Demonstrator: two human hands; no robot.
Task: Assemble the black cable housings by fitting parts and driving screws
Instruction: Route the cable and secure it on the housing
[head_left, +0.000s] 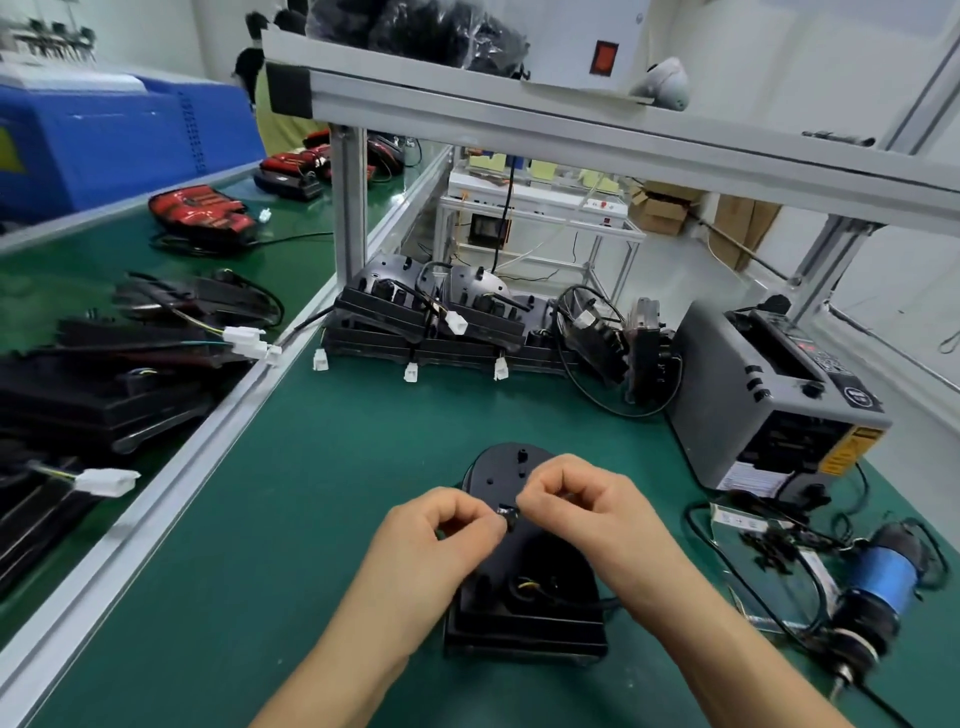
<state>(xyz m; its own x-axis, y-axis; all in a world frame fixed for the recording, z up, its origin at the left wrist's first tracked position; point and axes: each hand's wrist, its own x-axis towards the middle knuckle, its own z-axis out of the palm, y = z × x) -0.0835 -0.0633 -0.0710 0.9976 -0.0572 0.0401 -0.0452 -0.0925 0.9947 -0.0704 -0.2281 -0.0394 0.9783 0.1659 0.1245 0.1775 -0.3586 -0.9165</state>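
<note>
Although well clear of the work, worth noting past the left edge of the bench (311, 493): stacked black housings (104, 379) trailing white connectors (106, 480). Near the front edge, middle: open housing (540, 566) lying flat, wires showing inside. Just above it, left hand (441, 525) curled, thumb and fingertips pinching a small black part (508, 514) (too small to name). Beside, right hand (576, 499) curled likewise, pinching the same part from the other side. Toward the right edge: tape dispenser (769, 395), then electric screwdriver (878, 582) lying untouched. Looks like part-fitting, ahead of any screwdriving. Risks: could slip from so slight a pinch and drop among the wires; could seat crooked if pressed in tilted; could trap a wire underneath and foul the closing.
</note>
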